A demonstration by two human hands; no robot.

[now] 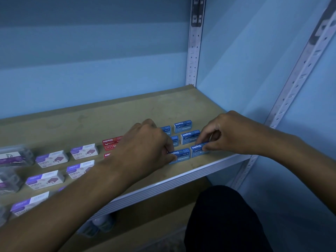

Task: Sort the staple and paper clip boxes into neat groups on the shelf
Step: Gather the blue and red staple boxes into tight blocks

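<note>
From your head view, your left hand (151,142) pinches one front blue staple box (179,155) and your right hand (227,133) its neighbour (199,150) near the shelf (209,164) edge; blue, red, purple groups look nearly sorted.

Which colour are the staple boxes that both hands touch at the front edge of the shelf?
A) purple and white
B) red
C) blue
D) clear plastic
C: the left hand pinches one blue staple box and the right hand pinches the blue box beside it; the red boxes and the purple and white boxes lie further left, untouched.
</note>
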